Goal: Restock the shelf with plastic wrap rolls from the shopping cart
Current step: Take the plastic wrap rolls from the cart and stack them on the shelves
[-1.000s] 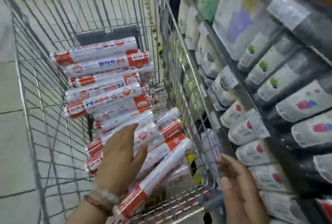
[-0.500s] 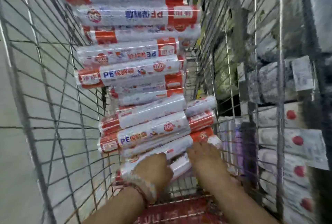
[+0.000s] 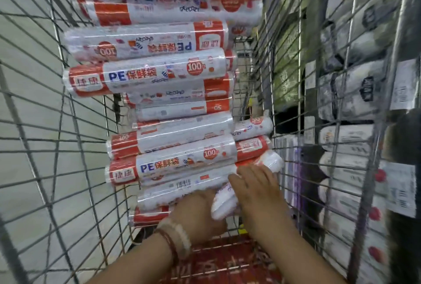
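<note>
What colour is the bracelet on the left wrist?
The bracelet looks pale cream, seen in the head view.

Left hand (image 3: 200,210) fingers hidden under rolls (image 3: 182,192)

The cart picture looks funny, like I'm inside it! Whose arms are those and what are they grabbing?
The camera sits on a person's head, looking down, so you see that person's own arms. They reach into a wire shopping cart piled with plastic wrap rolls in red and white wrappers. The left hand, with bracelets on its wrist, and the right hand both hold one white roll at the near end of the pile. Through the wire on the right is the store shelf, already holding other rolls.
</note>
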